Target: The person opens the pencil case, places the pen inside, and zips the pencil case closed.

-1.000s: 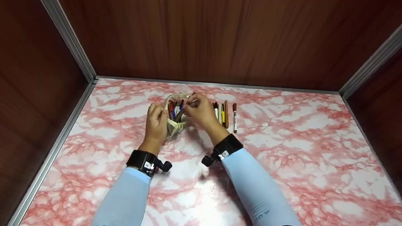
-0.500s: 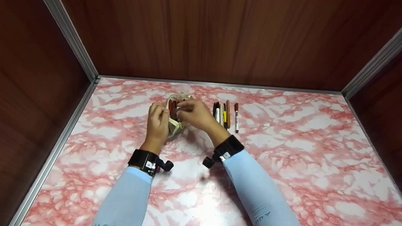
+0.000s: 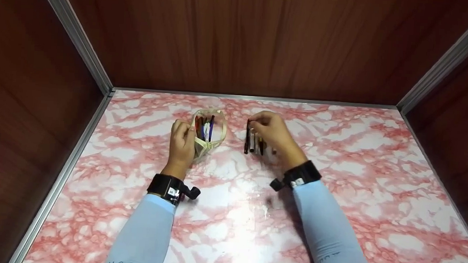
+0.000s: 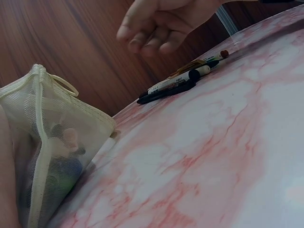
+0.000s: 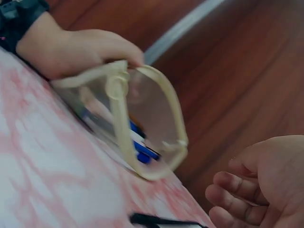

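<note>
A cream mesh zip pouch (image 3: 222, 137) stands with its mouth wide. My left hand (image 3: 182, 140) grips its left edge between thumb and fingers. Several pens (image 3: 206, 129) lean inside, among them blue, white and reddish ones. To the right, my right hand (image 3: 274, 130) hovers over a row of pens and markers; its fingers are loosely curled and nothing shows between them in the left wrist view. Nearest its fingertips lie a black pen (image 3: 247, 138) and a white marker (image 4: 173, 83) with a black cap. The hand hides part of the row in the head view.
Wooden panels (image 3: 239, 42) rise behind and at both sides of the pink marbled table (image 3: 220, 228), joined by metal strips. Both wrists wear black camera bands (image 3: 302, 174).
My right hand has come out of the pouch's mouth and moved right, over the row of pens. The left hand keeps its hold on the pouch, nearly still.
</note>
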`<move>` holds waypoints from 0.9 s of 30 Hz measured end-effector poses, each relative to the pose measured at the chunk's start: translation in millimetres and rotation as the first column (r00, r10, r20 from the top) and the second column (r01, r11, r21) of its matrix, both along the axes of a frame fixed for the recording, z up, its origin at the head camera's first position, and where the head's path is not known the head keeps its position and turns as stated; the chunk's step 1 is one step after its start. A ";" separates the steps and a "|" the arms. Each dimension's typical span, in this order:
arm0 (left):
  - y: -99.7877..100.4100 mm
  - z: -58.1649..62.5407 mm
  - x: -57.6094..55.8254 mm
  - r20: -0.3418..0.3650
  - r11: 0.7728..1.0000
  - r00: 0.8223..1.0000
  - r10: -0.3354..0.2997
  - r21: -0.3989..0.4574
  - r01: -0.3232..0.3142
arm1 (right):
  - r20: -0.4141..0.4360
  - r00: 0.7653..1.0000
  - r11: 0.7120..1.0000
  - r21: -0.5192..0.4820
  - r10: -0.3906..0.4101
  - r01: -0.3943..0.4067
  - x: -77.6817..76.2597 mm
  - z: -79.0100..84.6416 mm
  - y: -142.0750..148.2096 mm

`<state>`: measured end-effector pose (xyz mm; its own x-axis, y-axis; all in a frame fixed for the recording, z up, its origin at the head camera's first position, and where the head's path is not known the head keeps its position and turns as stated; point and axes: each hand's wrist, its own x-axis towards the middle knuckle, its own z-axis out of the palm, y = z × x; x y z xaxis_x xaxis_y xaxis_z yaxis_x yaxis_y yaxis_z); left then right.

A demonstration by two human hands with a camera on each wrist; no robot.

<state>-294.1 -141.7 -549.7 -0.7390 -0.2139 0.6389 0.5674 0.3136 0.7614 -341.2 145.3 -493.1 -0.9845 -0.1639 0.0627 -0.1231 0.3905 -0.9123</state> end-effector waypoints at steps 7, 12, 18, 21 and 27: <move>-1.1 -0.9 -1.2 0.014 1.000 1.000 -0.008 0.002 0.008 | 0.011 0.996 0.995 0.045 -0.092 0.092 0.8 2.0 44.4; -5.1 -13.4 -10.2 0.038 1.000 0.999 -0.014 0.000 0.014 | -0.061 0.988 0.978 0.151 -0.139 0.147 -3.3 -6.2 65.1; -11.2 -23.7 -16.9 0.029 0.999 0.999 -0.027 -0.017 0.027 | -0.059 0.987 0.967 0.200 -0.151 0.160 -7.7 -18.7 81.6; -12.9 -23.7 -16.4 0.023 0.999 0.999 -0.035 -0.026 0.036 | -0.042 0.988 0.961 0.228 -0.152 0.157 -9.1 -25.1 85.8; -13.3 -21.2 -14.3 0.062 0.998 0.997 -0.050 -0.036 0.052 | -0.046 0.987 0.946 0.282 -0.151 0.158 -7.3 -28.9 83.3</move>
<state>-308.5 -155.0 -571.0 -0.7863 -0.1514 0.5989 0.5361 0.3144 0.7834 -348.5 228.7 -522.0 -0.9979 -0.0247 0.0596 -0.0614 0.6490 -0.7583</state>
